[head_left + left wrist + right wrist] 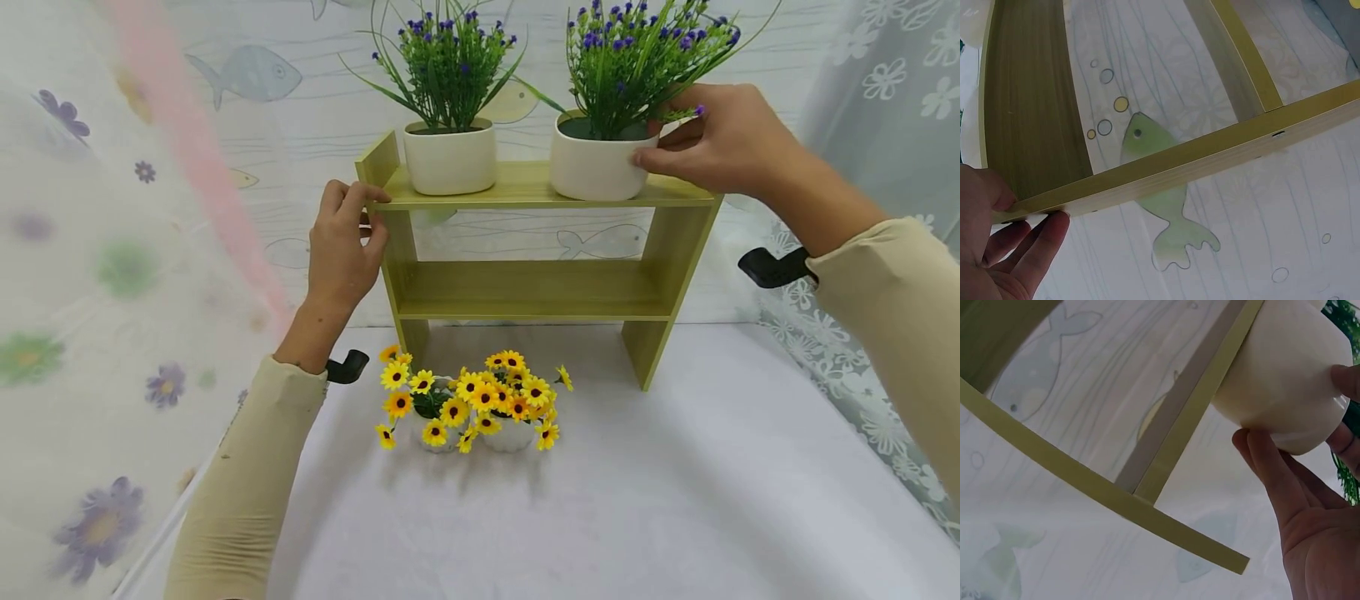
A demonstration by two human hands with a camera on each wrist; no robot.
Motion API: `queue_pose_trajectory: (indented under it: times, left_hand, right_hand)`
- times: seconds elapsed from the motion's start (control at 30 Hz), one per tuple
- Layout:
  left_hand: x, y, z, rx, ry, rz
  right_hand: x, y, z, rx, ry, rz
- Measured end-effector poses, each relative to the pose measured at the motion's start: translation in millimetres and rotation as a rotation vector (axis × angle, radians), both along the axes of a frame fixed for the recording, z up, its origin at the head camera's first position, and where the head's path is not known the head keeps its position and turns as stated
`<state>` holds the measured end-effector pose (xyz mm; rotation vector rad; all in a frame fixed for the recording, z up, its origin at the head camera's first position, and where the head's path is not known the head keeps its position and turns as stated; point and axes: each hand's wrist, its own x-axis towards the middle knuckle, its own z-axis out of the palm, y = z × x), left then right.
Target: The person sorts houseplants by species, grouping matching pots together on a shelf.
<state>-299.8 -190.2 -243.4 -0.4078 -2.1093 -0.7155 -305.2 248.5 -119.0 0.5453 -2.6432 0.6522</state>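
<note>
A two-level wooden shelf [536,292] with a yellow-green finish stands on the table. My left hand [343,246] grips its upper left corner. In the left wrist view, the thumb and fingers [1044,247] lie on opposite faces of the side panel [1166,162]. At the right end of the top board, my right hand [731,142] holds a white flowerpot [596,171] with grassy leaves and small purple flowers. Its fingers [1272,469] touch the pot's wall in the right wrist view. A matching white flowerpot [450,162] stands towards the left on the same board.
Two small white pots of yellow daisy-like flowers [480,396] stand on the white tablecloth [570,525], in front of the shelf's lower left part. Behind the shelf hangs a white curtain [322,108] printed with fish. A grey lace curtain [892,108] borders the right side.
</note>
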Motion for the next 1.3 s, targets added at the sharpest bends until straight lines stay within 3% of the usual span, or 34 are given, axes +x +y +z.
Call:
queue_pose_trajectory:
  times: [0.3, 0.57, 0.93, 1.3]
  left_hand:
    - [-0.1, 0.1, -0.1, 0.006, 0.012, -0.010]
    - [0.2, 0.1, -0.7, 0.007, 0.018, -0.014]
    - [0.2, 0.0, -1.3, 0.022, 0.028, -0.028]
    - [0.0, 0.6, -1.5, 0.023, 0.027, -0.025]
  right_hand:
    - [-22.7, 2.2, 2.0, -0.023, -0.095, -0.013]
    - [-30.2, 1.8, 4.3, -0.005, -0.098, 0.000]
    - [-24.1, 4.9, 4.9, -0.028, -0.132, 0.010]
    - [-0.1, 13.2, -2.2, -0.076, -0.022, 0.034]
